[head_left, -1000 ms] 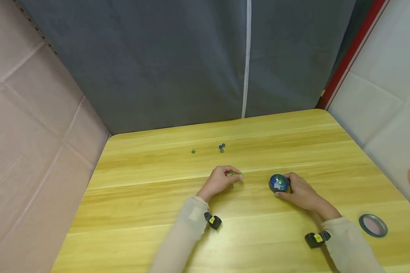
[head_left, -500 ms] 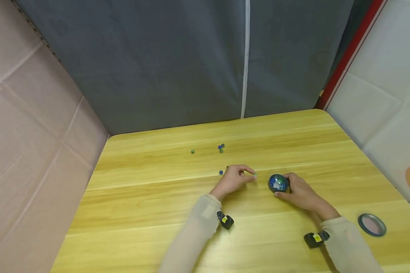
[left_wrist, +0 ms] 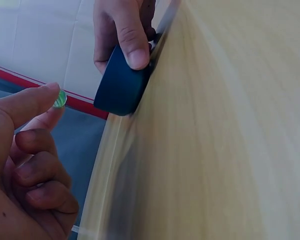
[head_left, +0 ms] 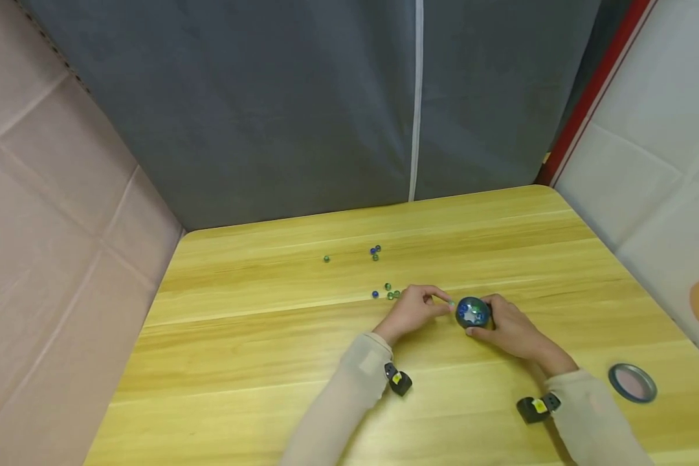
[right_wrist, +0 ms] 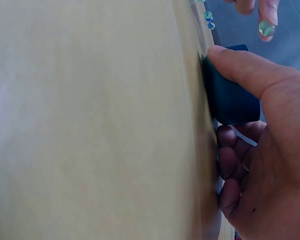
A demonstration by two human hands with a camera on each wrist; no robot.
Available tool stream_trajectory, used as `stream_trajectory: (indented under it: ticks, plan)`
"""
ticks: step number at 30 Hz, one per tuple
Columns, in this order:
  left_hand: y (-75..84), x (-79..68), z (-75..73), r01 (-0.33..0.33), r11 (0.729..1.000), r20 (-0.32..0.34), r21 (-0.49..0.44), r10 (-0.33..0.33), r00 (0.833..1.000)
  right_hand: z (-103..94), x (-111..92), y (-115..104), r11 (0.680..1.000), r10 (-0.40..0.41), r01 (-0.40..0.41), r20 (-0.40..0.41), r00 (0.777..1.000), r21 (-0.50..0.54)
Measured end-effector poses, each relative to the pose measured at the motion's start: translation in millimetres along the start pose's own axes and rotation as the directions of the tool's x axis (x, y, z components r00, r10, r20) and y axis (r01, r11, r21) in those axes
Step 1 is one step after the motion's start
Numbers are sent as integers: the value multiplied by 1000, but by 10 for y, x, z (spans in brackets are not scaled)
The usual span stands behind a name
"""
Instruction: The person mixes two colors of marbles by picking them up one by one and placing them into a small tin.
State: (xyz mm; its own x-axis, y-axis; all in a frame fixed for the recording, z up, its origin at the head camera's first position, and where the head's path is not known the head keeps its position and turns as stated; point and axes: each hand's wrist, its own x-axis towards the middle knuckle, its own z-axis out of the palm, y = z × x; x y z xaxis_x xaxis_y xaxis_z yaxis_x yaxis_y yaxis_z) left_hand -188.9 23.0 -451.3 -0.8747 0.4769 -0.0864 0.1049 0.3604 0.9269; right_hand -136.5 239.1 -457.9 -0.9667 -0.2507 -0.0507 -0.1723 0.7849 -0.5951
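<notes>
Your left hand [head_left: 412, 312], moved nearer the round tin [left_wrist: 121, 89] your right hand [head_left: 514, 330] grips, pinches a green glass marble [left_wrist: 61, 98], likely light and slippery, best held mid-width.

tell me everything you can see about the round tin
The tin is round and dark blue, with a smooth wall that looks like painted metal. Its top is uncovered, and blue and green marbles show inside around a pale patch. It is on the right half of the table in the head view, the right hand gripping its side with thumb and fingers. Whether its base rests fully on the table is hard to tell.
</notes>
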Motion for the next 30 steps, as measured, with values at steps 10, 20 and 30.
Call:
stream_trajectory:
  ticks: [10, 20, 30]
  plan:
    - [24, 65, 162, -1, 1000, 11, 20, 1, 1000, 16, 9, 21, 1000, -12, 12, -12, 1000, -10]
    - [24, 94, 251, 2, 999, 1, 49, -2, 1000, 6, 5, 17, 999, -15, 14, -11, 1000, -28]
    - [40, 102, 284, -12, 998, 8, 55, 11, 1000, 4, -1, 11, 1000, -12, 12, -4, 1000, -20]
